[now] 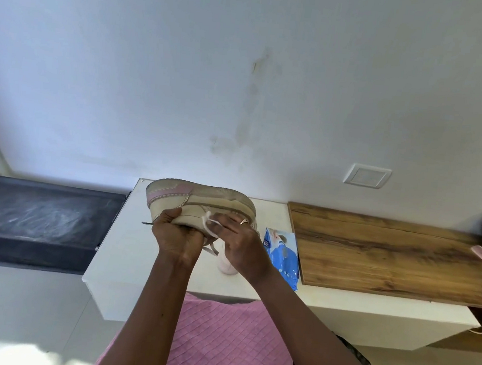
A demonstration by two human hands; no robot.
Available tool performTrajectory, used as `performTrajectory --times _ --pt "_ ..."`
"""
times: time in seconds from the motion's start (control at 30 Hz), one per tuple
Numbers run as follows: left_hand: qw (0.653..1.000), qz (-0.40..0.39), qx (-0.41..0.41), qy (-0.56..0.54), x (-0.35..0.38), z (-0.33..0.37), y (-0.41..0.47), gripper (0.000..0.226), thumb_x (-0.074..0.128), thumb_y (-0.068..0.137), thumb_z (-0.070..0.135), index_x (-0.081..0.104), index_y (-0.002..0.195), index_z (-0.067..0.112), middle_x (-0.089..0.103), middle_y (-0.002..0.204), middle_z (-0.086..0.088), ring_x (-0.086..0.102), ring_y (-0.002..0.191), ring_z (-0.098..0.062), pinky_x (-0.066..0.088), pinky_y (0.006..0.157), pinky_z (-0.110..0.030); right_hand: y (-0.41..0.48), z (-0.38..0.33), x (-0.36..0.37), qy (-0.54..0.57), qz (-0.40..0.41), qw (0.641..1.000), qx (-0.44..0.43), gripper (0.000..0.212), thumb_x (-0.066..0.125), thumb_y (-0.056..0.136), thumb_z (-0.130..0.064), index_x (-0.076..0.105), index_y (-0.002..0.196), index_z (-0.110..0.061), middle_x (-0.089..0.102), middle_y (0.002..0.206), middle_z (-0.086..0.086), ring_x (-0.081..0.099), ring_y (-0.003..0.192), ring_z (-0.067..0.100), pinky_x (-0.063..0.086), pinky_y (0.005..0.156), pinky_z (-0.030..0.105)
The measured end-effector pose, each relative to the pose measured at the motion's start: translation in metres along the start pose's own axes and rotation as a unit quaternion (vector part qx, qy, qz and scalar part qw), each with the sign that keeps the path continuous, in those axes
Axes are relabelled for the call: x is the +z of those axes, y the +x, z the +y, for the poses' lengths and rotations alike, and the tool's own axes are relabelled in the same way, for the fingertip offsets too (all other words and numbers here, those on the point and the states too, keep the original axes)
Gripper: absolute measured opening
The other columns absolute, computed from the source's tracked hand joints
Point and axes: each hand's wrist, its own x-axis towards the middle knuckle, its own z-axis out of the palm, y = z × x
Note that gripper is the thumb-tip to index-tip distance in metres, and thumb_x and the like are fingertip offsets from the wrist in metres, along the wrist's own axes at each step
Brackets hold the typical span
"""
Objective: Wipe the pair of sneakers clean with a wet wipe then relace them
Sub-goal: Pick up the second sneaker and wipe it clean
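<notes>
Wiping looks underway: left hand (175, 230) grips the upturned sneaker (202, 197), right hand (243, 243) pinches a white scrap (210, 226), wipe or lace, against it; relacing remains undone.

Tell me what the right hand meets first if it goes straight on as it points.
The wet wipe, with the sneaker right behind it: the right hand points up-left at the shoe that the left hand grips. They seem to touch; depth is unclear.
</notes>
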Motion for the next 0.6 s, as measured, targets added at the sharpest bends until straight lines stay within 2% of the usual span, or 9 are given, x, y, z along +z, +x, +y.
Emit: performTrajectory --times 0.07,0.1,0.2,0.3,0.33,0.43,0.53,0.6 --pt "1.000 -0.003 -0.013 -0.001 -0.002 -0.001 0.002 0.057 0.052 0.056 0.010 0.055 0.112 0.003 0.057 0.122 -0.016 0.054 0.113 -0.034 0.036 0.107 -0.045 -0.001 0.009 0.004 -0.007 0.000 0.999 0.045 0.039 0.050 0.070 0.012 0.071 0.099 -0.003 0.070 0.101 0.009 0.065 0.089 0.026 0.053 0.082 0.033" --pt "1.000 -0.009 -0.019 -0.001 -0.002 -0.001 0.001 0.058 0.053 0.055 0.011 0.056 0.112 0.003 0.059 0.120 -0.017 0.054 0.112 -0.033 0.034 0.108 -0.046 0.000 0.013 0.005 -0.005 0.007 0.997 0.078 0.037 0.056 0.067 0.012 0.072 0.097 -0.003 0.070 0.099 0.010 0.065 0.088 0.027 0.056 0.078 0.035" --pt "0.999 -0.042 -0.033 0.003 -0.002 -0.003 -0.003 0.065 0.061 0.043 0.014 0.060 0.107 0.003 0.067 0.105 -0.017 0.064 0.097 -0.032 0.044 0.098 -0.045 0.001 0.015 0.005 -0.007 0.008 0.992 0.123 0.031 0.057 0.072 0.004 0.072 0.098 -0.003 0.071 0.100 0.011 0.067 0.089 0.029 0.057 0.075 0.036" --pt "0.998 -0.057 -0.039 -0.006 0.000 -0.006 -0.005 0.062 0.062 0.043 0.016 0.063 0.103 0.000 0.069 0.099 -0.018 0.070 0.083 -0.032 0.055 0.080 -0.047 0.006 0.005 0.003 -0.017 0.015 0.995 0.095 0.028 0.055 0.076 -0.001 0.072 0.098 -0.002 0.071 0.100 0.012 0.067 0.087 0.028 0.053 0.079 0.032" --pt "0.997 -0.061 -0.039 -0.001 0.001 -0.007 -0.005 0.055 0.061 0.047 0.017 0.065 0.099 -0.001 0.069 0.098 -0.018 0.071 0.081 -0.032 0.057 0.075 -0.046 0.008 0.001 0.002 -0.010 0.021 0.997 0.078 0.027 0.054 0.078 0.000 0.071 0.099 -0.001 0.070 0.101 0.012 0.067 0.087 0.028 0.051 0.082 0.031" --pt "0.998 -0.052 -0.027 0.012 -0.002 -0.008 -0.003 0.036 0.049 0.072 0.028 0.067 0.093 0.005 0.071 0.088 -0.012 0.071 0.075 -0.025 0.058 0.068 -0.033 0.013 -0.002 0.000 0.018 0.018 1.000 0.017 0.029 0.046 0.088 -0.007 0.070 0.102 -0.001 0.069 0.105 0.011 0.062 0.093 0.024 0.044 0.089 0.024" --pt "0.996 -0.047 -0.034 0.066 -0.003 -0.010 -0.002 0.050 0.044 0.087 0.049 0.063 0.105 0.007 0.070 0.094 -0.010 0.068 0.087 -0.024 0.055 0.082 -0.033 0.014 0.003 -0.002 0.034 0.015 0.999 -0.007 0.029 0.046 0.087 -0.006 0.070 0.103 -0.002 0.069 0.107 0.011 0.061 0.097 0.022 0.046 0.089 0.024" --pt "0.994 -0.043 -0.055 0.090 -0.004 -0.013 -0.001 0.055 0.048 0.088 0.050 0.059 0.114 0.003 0.068 0.102 -0.013 0.066 0.096 -0.025 0.053 0.089 -0.035 0.015 0.003 -0.003 0.034 0.016 0.999 -0.001 0.030 0.047 0.085 -0.005 0.071 0.101 -0.002 0.069 0.105 0.011 0.064 0.093 0.024 0.050 0.084 0.027"
